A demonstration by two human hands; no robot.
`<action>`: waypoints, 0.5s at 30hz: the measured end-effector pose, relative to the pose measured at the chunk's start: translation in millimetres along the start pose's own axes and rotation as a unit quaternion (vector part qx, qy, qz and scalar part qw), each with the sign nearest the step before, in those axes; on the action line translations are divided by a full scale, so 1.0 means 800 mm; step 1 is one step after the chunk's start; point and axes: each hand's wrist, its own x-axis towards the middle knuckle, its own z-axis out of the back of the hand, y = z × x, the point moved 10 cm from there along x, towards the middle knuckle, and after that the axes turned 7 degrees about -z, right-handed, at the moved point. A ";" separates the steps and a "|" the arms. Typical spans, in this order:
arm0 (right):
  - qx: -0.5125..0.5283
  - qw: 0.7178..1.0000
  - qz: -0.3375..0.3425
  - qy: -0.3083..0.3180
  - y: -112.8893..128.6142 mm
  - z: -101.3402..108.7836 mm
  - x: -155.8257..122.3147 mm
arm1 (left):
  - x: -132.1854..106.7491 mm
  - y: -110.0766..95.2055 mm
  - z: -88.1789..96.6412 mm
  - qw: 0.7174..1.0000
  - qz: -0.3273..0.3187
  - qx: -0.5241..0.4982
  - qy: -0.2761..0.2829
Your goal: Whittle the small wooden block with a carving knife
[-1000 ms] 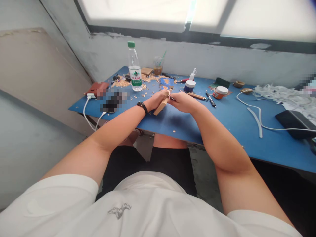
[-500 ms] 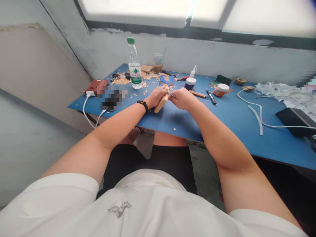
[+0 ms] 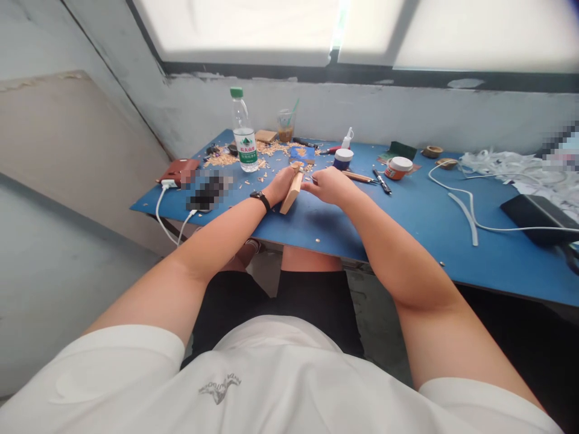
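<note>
My left hand (image 3: pixel 282 184) is wrapped round a pale wooden block (image 3: pixel 292 194), held tilted over the near part of the blue table. The block's upper end is carved narrower, and its lower end is squared. Close on the right, my right hand (image 3: pixel 333 184) is closed round a carving knife (image 3: pixel 313 178); only a bit of its metal shows and the handle is hidden in the fist. The right thumb reaches across to the block's side. Wood shavings (image 3: pixel 221 159) lie scattered beyond my hands.
On the blue table (image 3: pixel 407 235) stand a water bottle (image 3: pixel 245 144), a drink cup (image 3: pixel 286 128), a blue paint jar (image 3: pixel 343 160) and an orange one (image 3: pixel 398 169). A phone (image 3: pixel 208 191) and a brown case (image 3: pixel 180 171) lie left. White cable (image 3: pixel 477 211) crosses the right side.
My right hand has shifted slightly relative to the block, its thumb now stretched toward the wood. Less of the knife's metal shows. The whole view has tipped up a little.
</note>
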 end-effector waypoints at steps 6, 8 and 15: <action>0.032 0.996 0.069 0.038 0.014 0.014 -0.019 | 0.002 0.013 -0.018 0.998 0.034 -0.042 -0.009; 0.047 0.994 0.091 0.043 0.017 0.015 -0.023 | -0.002 0.005 -0.025 0.999 0.017 -0.038 0.020; 0.067 0.995 0.069 0.014 0.010 0.007 -0.012 | -0.013 -0.034 -0.023 0.992 -0.078 0.040 0.086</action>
